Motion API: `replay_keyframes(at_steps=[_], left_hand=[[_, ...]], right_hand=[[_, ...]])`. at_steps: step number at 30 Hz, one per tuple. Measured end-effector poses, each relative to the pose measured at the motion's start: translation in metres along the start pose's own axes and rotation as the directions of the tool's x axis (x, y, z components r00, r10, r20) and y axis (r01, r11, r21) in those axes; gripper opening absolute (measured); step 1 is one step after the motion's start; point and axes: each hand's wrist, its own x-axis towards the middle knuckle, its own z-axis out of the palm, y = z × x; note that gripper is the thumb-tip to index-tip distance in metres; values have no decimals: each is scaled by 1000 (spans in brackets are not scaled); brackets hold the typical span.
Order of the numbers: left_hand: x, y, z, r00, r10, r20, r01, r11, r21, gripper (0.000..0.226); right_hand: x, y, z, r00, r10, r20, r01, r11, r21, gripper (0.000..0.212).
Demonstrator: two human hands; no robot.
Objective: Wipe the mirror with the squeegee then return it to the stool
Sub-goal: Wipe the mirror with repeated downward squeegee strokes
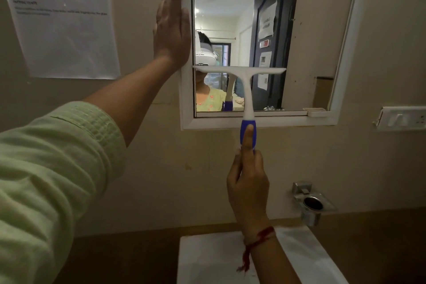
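Note:
A white-framed mirror [311,30] hangs on the beige wall ahead. The squeegee [244,83], white with a blue handle, lies against the lower left part of the glass, its blade level and its left end at the frame's inner edge. My right hand [247,180] grips the blue handle below the mirror, thumb stretched up along it. My left hand [173,25] rests flat with fingers together on the mirror's left frame. The stool is out of sight.
A printed paper sheet [62,18] is taped to the wall at the left. A white basin [207,258] sits below my right wrist. A metal cup holder [312,205] juts from the wall at lower right, with a switch plate [403,119] above it.

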Motion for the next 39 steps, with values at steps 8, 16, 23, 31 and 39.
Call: replay_keyframes(at_steps=[8,16,23,31,39], left_hand=[[0,1,-1,1000,24,-12,-24,1000,17,47],[0,-1,1,1000,3,-13,-3,1000,14,47],[-1,-2,2,1000,9,-18,-9,1000,16,48],[-2,0,1,1000,-7,-3,7,1000,-2,48],[-2,1,-2,999,-30,15,31,998,-52,47]], right_hand=[[-66,11,1,991,76,113,-79,997,18,75],[-31,2,1,996,67,64,-67,998,-2,61],[-74,20,-5,985,72,157,-70,997,-20,66],[-57,9,-30,999,49,6,-49,996,74,62],[24,4,-42,995,-8,-104,19,994,106,60]])
